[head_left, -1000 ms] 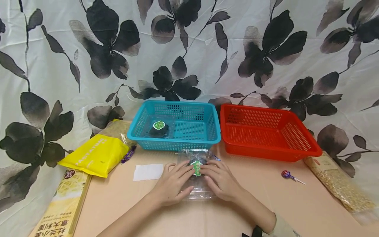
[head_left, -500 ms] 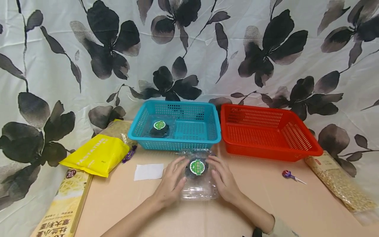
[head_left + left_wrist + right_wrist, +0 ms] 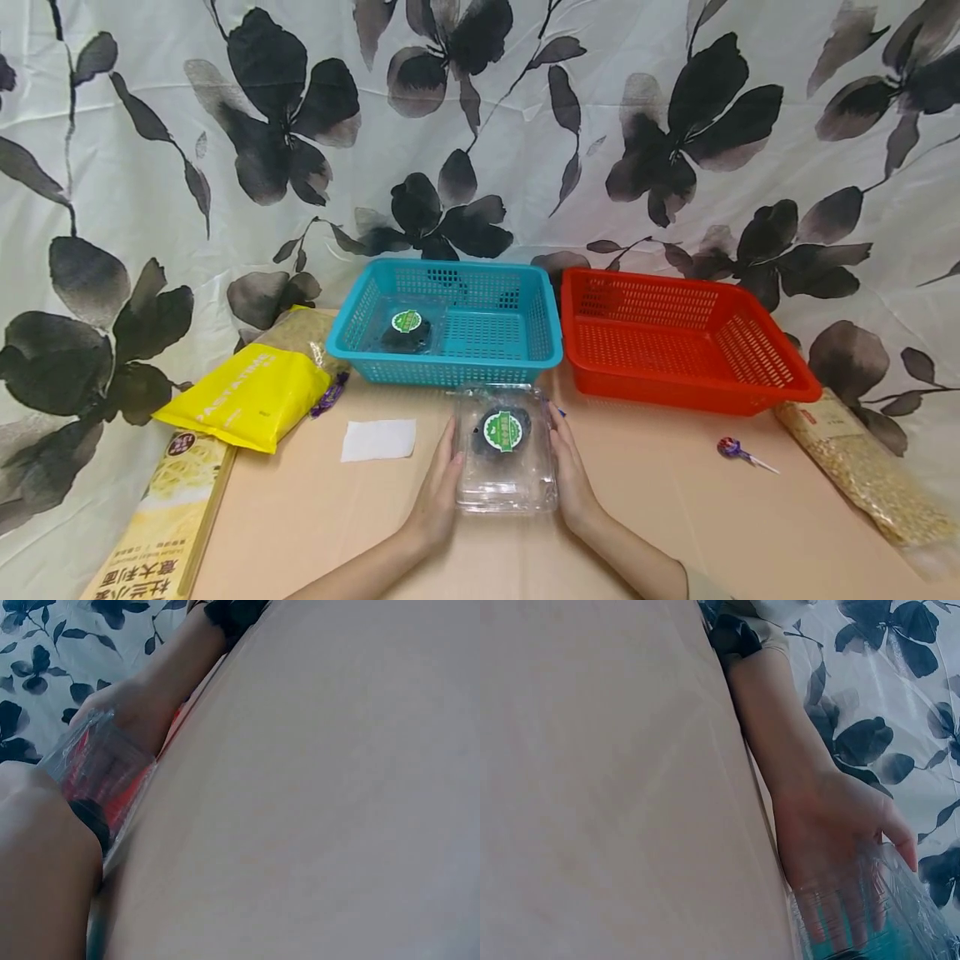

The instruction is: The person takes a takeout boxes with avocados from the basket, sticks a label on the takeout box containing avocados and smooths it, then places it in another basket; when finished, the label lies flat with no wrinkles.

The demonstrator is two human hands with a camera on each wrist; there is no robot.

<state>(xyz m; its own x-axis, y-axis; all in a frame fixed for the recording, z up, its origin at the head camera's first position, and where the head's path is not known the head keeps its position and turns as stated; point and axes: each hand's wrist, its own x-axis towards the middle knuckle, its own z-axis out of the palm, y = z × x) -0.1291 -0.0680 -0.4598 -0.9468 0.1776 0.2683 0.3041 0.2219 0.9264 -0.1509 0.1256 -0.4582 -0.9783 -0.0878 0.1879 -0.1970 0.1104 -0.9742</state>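
Observation:
A clear plastic clamshell box (image 3: 506,487) stands between both hands, with a green and white round label (image 3: 502,431) over a dark round mass inside. My left hand (image 3: 437,492) presses against its left side and my right hand (image 3: 573,479) against its right side. Through the plastic in the right wrist view, the left hand (image 3: 821,832) shows straight fingers along the box wall, its thumb apart from them. The left wrist view has the right hand (image 3: 124,712) partly behind the box. A matching box (image 3: 408,333) lies in the blue basket (image 3: 450,372).
A red basket (image 3: 690,400) is beside the blue one. On the left are a yellow PASTATIME bag (image 3: 255,392), a pasta box (image 3: 165,517), a purple-wrapped candy (image 3: 330,396) and a white paper slip (image 3: 378,439). A lollipop (image 3: 738,452) and a grain bag (image 3: 862,467) lie right.
Both hands have slid from the top of the clamshell box down to its two sides, uncovering the label. The box now appears slightly larger and raised toward the camera.

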